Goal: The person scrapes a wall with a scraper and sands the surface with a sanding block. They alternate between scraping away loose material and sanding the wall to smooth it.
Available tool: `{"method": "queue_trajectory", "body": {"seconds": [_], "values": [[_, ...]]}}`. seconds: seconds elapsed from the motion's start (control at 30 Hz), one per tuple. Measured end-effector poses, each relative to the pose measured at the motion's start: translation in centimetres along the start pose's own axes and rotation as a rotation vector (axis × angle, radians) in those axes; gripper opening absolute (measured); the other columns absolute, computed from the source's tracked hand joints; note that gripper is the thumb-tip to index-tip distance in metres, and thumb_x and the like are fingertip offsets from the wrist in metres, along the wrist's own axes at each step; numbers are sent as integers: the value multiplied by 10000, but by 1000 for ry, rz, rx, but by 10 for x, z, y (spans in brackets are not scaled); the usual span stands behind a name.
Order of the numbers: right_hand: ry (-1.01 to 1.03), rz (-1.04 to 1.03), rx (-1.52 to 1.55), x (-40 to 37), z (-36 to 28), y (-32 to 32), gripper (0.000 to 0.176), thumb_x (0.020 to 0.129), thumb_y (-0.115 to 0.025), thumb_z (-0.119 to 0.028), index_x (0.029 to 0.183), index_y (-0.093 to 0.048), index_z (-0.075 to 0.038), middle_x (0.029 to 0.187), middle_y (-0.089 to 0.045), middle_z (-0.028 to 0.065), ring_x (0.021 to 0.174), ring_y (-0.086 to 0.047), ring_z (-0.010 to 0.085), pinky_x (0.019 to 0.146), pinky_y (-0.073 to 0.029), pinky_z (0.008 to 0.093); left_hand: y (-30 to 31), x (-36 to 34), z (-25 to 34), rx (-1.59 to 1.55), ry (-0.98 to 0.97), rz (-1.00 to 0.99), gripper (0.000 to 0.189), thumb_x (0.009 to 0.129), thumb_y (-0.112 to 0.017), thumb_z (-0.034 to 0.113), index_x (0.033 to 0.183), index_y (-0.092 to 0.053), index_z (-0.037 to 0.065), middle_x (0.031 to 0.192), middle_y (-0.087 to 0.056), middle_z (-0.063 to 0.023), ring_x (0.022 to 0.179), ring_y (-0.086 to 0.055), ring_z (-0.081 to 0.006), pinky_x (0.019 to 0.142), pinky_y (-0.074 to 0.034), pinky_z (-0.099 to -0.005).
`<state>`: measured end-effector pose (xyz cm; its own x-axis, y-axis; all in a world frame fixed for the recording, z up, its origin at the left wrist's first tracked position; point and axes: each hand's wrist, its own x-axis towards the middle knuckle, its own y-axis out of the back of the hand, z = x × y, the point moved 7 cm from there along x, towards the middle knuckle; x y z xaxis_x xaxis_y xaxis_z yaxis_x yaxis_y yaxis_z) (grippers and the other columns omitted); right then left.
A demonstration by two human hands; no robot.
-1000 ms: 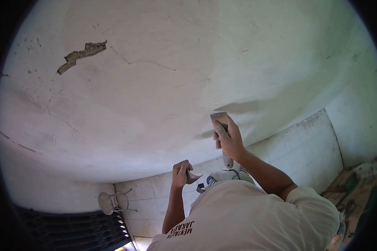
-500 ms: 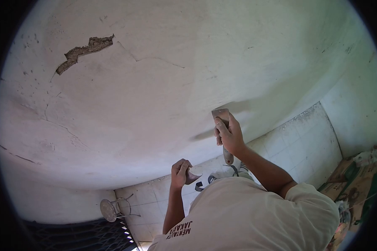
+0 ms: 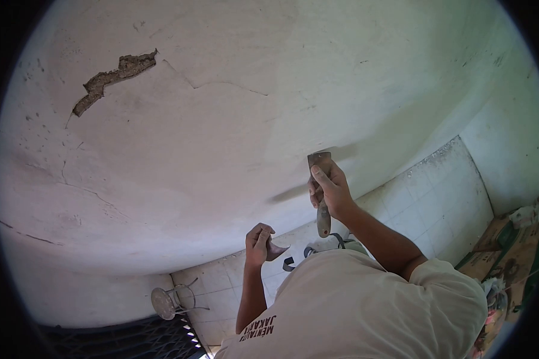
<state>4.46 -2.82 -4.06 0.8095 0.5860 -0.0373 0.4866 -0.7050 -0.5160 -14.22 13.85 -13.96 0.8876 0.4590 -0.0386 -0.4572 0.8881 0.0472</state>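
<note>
My right hand [image 3: 335,192] is wrapped round the handle of a putty knife [image 3: 323,222]. The knife's blade points up, its edge right at the pale plastered wall [image 3: 221,137], and the handle's end sticks out below my palm. Lower and to the left, my left hand [image 3: 258,245] grips a thin, curved scraper blade [image 3: 275,251] that juts out to the right, apart from the wall. Grey dust or filler coats the fingers of both hands.
A jagged hole [image 3: 114,78] and thin cracks mark the wall at the upper left. Below left, a round stool [image 3: 163,303] stands on the tiled floor [image 3: 215,287] near a dark lattice [image 3: 126,341]. Cardboard boxes [image 3: 491,257] lie at the far right.
The putty knife has shifted slightly up and right and turned a little more upright in my right hand. My left hand keeps its hold; the view has tilted slightly.
</note>
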Motion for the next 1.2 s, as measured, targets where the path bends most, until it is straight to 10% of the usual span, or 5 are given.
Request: {"method": "queue_trajectory", "body": {"seconds": [1.2], "values": [[144,61,-332,-1,0,7,197,1019,-529,-229,1047,-483,-40,612,-517,39,421,-450,94,392,-391,254,15,10,-8,5,-16,-9,274,1008,-519,173,815,-617,4,631,-447,57,582,-372,-36,525,-295,-231]]}}
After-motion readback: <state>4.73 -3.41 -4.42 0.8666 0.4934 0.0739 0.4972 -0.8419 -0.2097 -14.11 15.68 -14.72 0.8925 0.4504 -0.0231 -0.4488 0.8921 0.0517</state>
